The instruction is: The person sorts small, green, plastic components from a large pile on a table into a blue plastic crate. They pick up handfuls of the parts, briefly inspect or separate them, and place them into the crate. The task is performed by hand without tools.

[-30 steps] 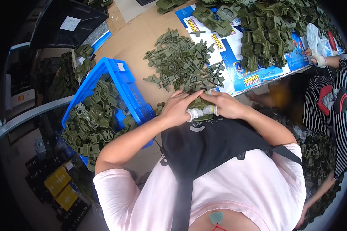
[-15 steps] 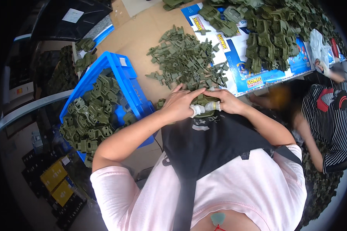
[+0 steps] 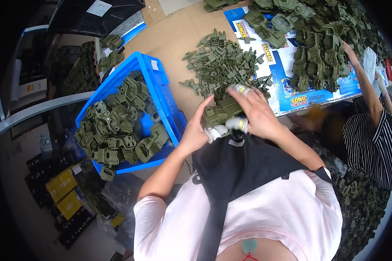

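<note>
A chunky olive-green plastic body part [image 3: 224, 112] is between my two hands, just above the black apron. My left hand [image 3: 196, 132] grips its left side, with a white-wrapped thumb at the near edge and the index finger along the far side. My right hand [image 3: 262, 114] straddles the right end. Its thumb presses the near edge and its index finger reaches past the far edge, both wearing white-and-yellow finger covers. Beyond the hands, a loose heap of small green plastic pieces [image 3: 222, 61] spreads over the cardboard. Fingers partly hide the body part's underside.
To the left, a blue plastic crate [image 3: 161, 78] holds many similar green bodies. Larger green parts [image 3: 320, 56] are piled on a blue-and-white printed sheet [image 3: 287, 102] at the far right. A co-worker's striped sleeve [image 3: 381, 137] is close on the right.
The view has shifted, moving the scene right. My right index finger has lifted and spread away from the left hand, uncovering more of the body part. The co-worker's arm now reaches the large pile.
</note>
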Motion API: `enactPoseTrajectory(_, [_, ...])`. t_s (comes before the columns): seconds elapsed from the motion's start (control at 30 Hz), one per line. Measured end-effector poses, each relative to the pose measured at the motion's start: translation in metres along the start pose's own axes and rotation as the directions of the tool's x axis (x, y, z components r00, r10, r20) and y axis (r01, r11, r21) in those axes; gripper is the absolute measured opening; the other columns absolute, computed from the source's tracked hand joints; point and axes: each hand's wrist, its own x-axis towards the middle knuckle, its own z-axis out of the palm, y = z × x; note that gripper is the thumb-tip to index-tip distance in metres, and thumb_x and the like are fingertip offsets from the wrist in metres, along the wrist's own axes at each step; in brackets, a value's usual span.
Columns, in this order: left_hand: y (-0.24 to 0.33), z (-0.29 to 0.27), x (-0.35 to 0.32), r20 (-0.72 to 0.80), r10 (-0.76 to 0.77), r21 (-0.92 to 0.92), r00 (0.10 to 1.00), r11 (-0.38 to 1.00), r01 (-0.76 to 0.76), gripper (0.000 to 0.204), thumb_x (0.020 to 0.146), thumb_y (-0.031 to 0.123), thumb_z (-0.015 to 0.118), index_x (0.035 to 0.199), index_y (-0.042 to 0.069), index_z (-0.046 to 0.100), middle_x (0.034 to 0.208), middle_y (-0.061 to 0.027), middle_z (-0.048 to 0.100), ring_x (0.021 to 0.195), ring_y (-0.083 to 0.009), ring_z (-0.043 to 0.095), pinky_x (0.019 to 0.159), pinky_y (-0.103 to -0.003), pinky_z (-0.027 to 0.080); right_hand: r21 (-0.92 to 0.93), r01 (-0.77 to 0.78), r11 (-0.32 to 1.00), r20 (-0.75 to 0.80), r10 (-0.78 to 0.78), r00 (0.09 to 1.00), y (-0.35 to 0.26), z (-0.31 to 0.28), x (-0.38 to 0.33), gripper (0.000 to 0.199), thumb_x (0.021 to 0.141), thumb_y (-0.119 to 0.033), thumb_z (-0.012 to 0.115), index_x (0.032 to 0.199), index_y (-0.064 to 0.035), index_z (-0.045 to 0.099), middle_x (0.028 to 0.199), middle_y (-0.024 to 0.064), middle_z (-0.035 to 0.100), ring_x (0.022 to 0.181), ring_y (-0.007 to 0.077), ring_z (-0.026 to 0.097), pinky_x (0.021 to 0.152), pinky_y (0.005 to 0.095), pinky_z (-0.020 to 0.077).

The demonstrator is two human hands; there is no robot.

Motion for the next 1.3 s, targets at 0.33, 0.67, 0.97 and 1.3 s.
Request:
enactPoseTrajectory(0.33, [0.011, 0.012, -0.005, -0.026, 0.009, 0.113, 1.000, 0.994, -0.006, 0.067, 0.064, 0.006, 0.077, 0.120, 0.005, 0.041, 0.112, -0.0064, 0.053, 0.105, -0.0159, 0.052, 0.092, -0.029, 0.040, 0.240, -0.060, 0.969, 0.295, -0.014, 0.955, -0.017, 0.003, 0.009, 0.072, 0.069, -0.022, 0.067, 0.133, -0.0101, 0.036, 0.096, 0.0200, 0.057, 0.089, 0.0367, 0.057, 0.081, 0.0437, 0.0459])
enactPoseTrajectory(0.67, [0.015, 0.024, -0.007, -0.041, 0.098, 0.397, 0.994, 0.915, -0.074, 0.063, 0.063, 0.005, 0.065, 0.123, 0.008, 0.046, 0.111, -0.0134, 0.059, 0.104, -0.0315, 0.056, 0.087, -0.037, 0.045, 0.468, -0.042, 0.883, 0.457, -0.201, 0.867, 0.025, -0.007, 0.019, 0.081, 0.066, -0.002, 0.063, 0.138, -0.0135, 0.029, 0.137, 0.0125, 0.039, 0.120, 0.0310, 0.044, 0.099, 0.0386, 0.0380])
enactPoseTrajectory(0.97, [0.029, 0.007, 0.017, -0.086, 0.445, 0.210, 0.891, 0.883, -0.421, 0.121, 0.064, 0.029, 0.078, 0.140, 0.006, -0.013, 0.145, -0.0249, 0.007, 0.136, -0.0299, 0.012, 0.108, -0.036, 0.017, 0.932, -0.138, 0.334, 0.085, 0.169, 0.982, 0.032, -0.024, 0.010, 0.068, 0.081, -0.008, 0.060, 0.140, -0.0089, 0.025, 0.139, 0.0070, 0.034, 0.123, 0.0203, 0.039, 0.101, 0.0334, 0.0321])
enactPoseTrajectory(1.3, [0.046, 0.036, 0.035, 0.147, 0.289, -0.018, 0.946, 0.957, -0.290, 0.055, 0.090, 0.031, 0.049, 0.135, 0.003, 0.035, 0.133, -0.0153, 0.043, 0.119, -0.0225, 0.044, 0.099, -0.032, 0.034, 0.426, -0.019, 0.905, 0.259, -0.101, 0.961, 0.010, -0.084, -0.009, 0.090, 0.070, -0.017, 0.072, 0.140, -0.0074, 0.016, 0.135, 0.0204, 0.034, 0.125, 0.0328, 0.035, 0.102, 0.0389, 0.0291])
